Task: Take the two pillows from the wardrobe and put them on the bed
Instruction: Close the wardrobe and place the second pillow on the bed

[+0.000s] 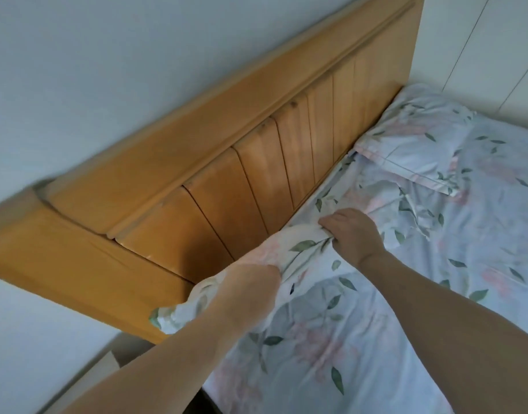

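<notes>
A floral pillow (418, 141), white with pink flowers and green leaves, lies on the bed (480, 249) at the far right, against the wooden headboard (226, 162). A second pillow (310, 294) in the same print lies at the near left end of the bed, against the headboard. My left hand (250, 282) grips its far edge near the left corner. My right hand (352, 231) pinches the same edge further right. Both of my forearms reach in from the bottom of the view.
The headboard runs diagonally from lower left to upper right, backed by a pale wall (107, 55). White panelled wall or wardrobe doors (480, 49) stand beyond the bed's far side. A light-coloured low surface (86, 380) sits left of the bed.
</notes>
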{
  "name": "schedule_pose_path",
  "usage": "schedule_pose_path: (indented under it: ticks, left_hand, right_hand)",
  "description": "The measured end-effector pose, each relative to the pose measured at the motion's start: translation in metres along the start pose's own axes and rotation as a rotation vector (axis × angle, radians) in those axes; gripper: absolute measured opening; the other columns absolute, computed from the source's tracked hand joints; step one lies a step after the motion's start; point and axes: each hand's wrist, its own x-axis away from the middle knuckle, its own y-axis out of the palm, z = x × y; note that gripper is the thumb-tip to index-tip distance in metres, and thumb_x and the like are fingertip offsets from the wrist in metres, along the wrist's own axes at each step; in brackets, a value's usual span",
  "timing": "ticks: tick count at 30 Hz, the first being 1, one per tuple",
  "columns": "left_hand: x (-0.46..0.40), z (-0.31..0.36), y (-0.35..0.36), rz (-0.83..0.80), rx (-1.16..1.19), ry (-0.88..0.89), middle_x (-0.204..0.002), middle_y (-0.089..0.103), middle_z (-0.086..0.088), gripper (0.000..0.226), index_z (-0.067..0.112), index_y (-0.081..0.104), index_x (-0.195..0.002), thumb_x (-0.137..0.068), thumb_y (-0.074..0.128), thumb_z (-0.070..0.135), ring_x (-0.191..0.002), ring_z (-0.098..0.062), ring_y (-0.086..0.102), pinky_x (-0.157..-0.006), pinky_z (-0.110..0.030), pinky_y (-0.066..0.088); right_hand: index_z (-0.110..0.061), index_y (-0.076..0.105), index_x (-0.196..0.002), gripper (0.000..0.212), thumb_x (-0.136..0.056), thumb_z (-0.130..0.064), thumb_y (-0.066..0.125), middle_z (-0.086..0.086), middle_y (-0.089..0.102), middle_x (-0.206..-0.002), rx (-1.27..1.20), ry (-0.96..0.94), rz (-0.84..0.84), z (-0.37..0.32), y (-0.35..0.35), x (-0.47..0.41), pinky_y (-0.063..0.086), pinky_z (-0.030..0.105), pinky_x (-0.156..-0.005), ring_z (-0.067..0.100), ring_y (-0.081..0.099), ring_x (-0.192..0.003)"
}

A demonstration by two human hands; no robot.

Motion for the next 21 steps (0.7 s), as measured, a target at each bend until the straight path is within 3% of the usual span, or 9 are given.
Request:
schedule_pose_path:
  ticks: [2, 3, 7, 11, 14, 16, 17, 19, 21]
  left_hand:
    - [-0.011, 0.018, 0.025, -0.071, 0.064, -0.049, -0.106, 0.064, -0.004, 0.029, 0.016, 0.054, -0.127, -0.1, 0.047, 0.022, -0.099, -0.023, 0.061, -0.087, -0.032, 0.049]
    - [-0.014, 0.03, 0.041, -0.101, 0.06, -0.033, -0.111, 0.065, -0.007, 0.028, 0.012, 0.058, -0.122, -0.101, 0.042, 0.022, -0.104, -0.026, 0.062, -0.087, -0.035, 0.049]
    - [-0.024, 0.088, 0.134, -0.323, -0.082, 0.146, -0.109, 0.067, -0.018, 0.024, -0.001, 0.062, -0.111, -0.097, 0.043, 0.002, -0.099, -0.036, 0.064, -0.081, -0.045, 0.051]
    - [-0.037, 0.143, 0.229, -0.456, -0.069, 0.201, -0.112, 0.067, -0.022, 0.037, -0.005, 0.05, -0.132, -0.097, 0.039, 0.002, -0.103, -0.04, 0.065, -0.083, -0.046, 0.048]
    - [-0.053, 0.166, 0.263, -0.541, 0.029, 0.05, -0.121, 0.062, -0.027, 0.04, -0.001, 0.044, -0.138, -0.103, 0.037, 0.016, -0.112, -0.041, 0.061, -0.094, -0.047, 0.048]
    - [-0.066, 0.174, 0.268, -0.605, 0.069, 0.057, -0.119, 0.064, -0.024, 0.037, 0.0, 0.053, -0.129, -0.101, 0.042, 0.022, -0.112, -0.038, 0.061, -0.094, -0.042, 0.048]
    - [-0.074, 0.176, 0.264, -0.637, 0.083, 0.083, -0.117, 0.065, -0.022, 0.037, 0.0, 0.059, -0.121, -0.098, 0.047, 0.025, -0.111, -0.036, 0.062, -0.092, -0.04, 0.048]
    - [-0.101, 0.177, 0.246, -0.607, 0.18, 0.107, -0.107, 0.069, -0.017, 0.039, 0.003, 0.066, -0.103, -0.088, 0.053, 0.037, -0.105, -0.032, 0.065, -0.082, -0.035, 0.049]
    - [-0.15, 0.169, 0.219, -0.308, 0.301, 0.093, -0.093, 0.068, -0.011, 0.037, 0.01, 0.064, -0.086, -0.082, 0.046, 0.042, -0.097, -0.032, 0.065, -0.074, -0.032, 0.047]
  right_hand:
    - [-0.008, 0.074, -0.084, 0.043, -0.044, 0.007, 0.07, 0.005, 0.073, -0.078, 0.014, -0.022, 0.076, 0.013, 0.02, 0.013, 0.056, 0.036, -0.076, 0.028, 0.067, -0.074]
    - [-0.009, 0.073, -0.084, 0.04, -0.047, 0.007, 0.069, 0.003, 0.073, -0.079, 0.018, -0.033, 0.077, 0.02, 0.034, 0.024, 0.055, 0.036, -0.078, 0.028, 0.067, -0.076]
    - [-0.01, 0.074, -0.078, 0.03, -0.054, 0.007, 0.067, 0.001, 0.072, -0.081, 0.046, -0.034, -0.05, 0.046, 0.099, 0.101, 0.054, 0.037, -0.079, 0.028, 0.066, -0.074]
    - [-0.014, 0.073, -0.07, 0.027, -0.053, 0.005, 0.063, 0.0, 0.071, -0.073, 0.029, 0.121, -0.268, 0.067, 0.156, 0.2, 0.056, 0.033, -0.077, 0.027, 0.067, -0.068]
    - [-0.018, 0.071, -0.1, 0.028, -0.078, -0.006, 0.057, -0.002, 0.069, -0.105, 0.019, 0.256, -0.661, 0.086, 0.184, 0.263, 0.043, 0.032, -0.098, 0.025, 0.061, -0.105]
    - [-0.021, 0.064, -0.119, 0.04, -0.086, -0.007, 0.045, -0.005, 0.059, -0.127, -0.158, 0.369, -0.809, 0.098, 0.188, 0.286, 0.036, 0.027, -0.105, 0.02, 0.05, -0.124]
    - [-0.024, 0.065, -0.118, 0.042, -0.085, -0.006, 0.046, -0.006, 0.059, -0.128, -0.248, 0.496, -0.768, 0.105, 0.187, 0.288, 0.038, 0.026, -0.103, 0.019, 0.051, -0.124]
    - [-0.028, 0.068, -0.11, 0.042, -0.079, -0.007, 0.05, -0.005, 0.064, -0.122, -0.302, 0.86, -0.502, 0.123, 0.18, 0.276, 0.045, 0.028, -0.094, 0.022, 0.059, -0.115]
    - [-0.025, 0.064, -0.115, 0.039, -0.081, -0.011, 0.051, 0.002, 0.063, -0.122, -0.301, 1.207, -0.218, 0.153, 0.179, 0.256, 0.046, 0.032, -0.089, 0.028, 0.06, -0.11]
